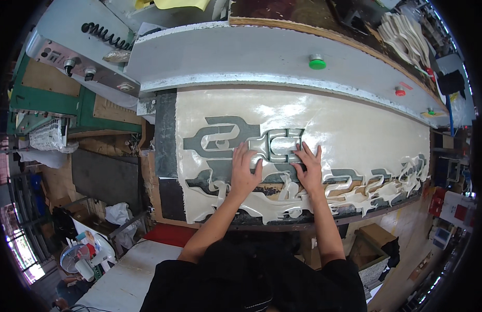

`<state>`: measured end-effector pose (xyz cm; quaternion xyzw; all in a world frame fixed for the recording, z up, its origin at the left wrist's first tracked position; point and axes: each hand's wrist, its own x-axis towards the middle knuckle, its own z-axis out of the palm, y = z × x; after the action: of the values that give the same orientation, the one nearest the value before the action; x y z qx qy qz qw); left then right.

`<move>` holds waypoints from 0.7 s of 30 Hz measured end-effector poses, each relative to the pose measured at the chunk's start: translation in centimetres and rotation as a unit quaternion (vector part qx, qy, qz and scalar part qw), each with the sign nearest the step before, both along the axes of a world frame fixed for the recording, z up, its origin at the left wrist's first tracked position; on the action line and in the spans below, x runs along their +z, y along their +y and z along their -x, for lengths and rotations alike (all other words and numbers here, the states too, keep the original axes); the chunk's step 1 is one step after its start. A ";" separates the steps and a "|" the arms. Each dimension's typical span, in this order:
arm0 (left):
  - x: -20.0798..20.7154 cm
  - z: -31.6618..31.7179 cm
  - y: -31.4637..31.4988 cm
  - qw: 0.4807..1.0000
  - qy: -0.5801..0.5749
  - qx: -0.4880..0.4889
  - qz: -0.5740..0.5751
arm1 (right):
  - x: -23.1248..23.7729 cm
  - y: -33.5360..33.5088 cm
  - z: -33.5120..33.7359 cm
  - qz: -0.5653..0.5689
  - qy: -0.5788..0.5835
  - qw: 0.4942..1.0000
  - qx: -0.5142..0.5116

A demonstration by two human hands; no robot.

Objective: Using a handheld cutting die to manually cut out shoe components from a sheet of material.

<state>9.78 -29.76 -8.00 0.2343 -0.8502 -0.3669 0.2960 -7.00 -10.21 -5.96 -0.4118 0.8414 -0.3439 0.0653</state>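
A metal cutting die (268, 146), an open outline frame with thin walls and crosspieces, lies flat on a glossy cream sheet (355, 125). My left hand (244, 171) grips its left end, fingers along the edge and thumb at the near side. Around its right end, my right hand (308, 169) has its fingers and thumb bent against the frame. Directly left of the die, a cut-out (194, 145) of similar outline shows the dark surface beneath. Along the sheet's near edge, cut-away strips of cream scrap (256, 203) lie twisted and lifted.
Beyond the sheet runs a grey machine beam (225, 60) with a green button (317, 63) and a red button (400, 91). A control box (79, 65) stands at the left. Stacked cream pieces (405, 39) lie at the far right; a fan (77, 258) stands at the near left.
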 end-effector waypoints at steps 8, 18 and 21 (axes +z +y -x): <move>0.2 -0.1 -0.8 1.000 -0.015 -0.005 -0.022 | -0.1 -0.3 0.0 -0.028 0.015 0.999 0.028; 0.7 0.4 -1.1 0.999 -0.043 -0.001 -0.016 | -0.3 0.0 0.5 -0.031 -0.013 0.999 0.029; 0.8 0.4 -1.4 0.999 -0.041 -0.009 -0.026 | -0.3 0.0 0.6 -0.034 -0.029 0.999 0.025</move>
<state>9.39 -31.18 -7.22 0.2492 -0.8536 -0.3819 0.2518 -7.60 -10.25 -6.23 -0.4202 0.8396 -0.3251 0.1127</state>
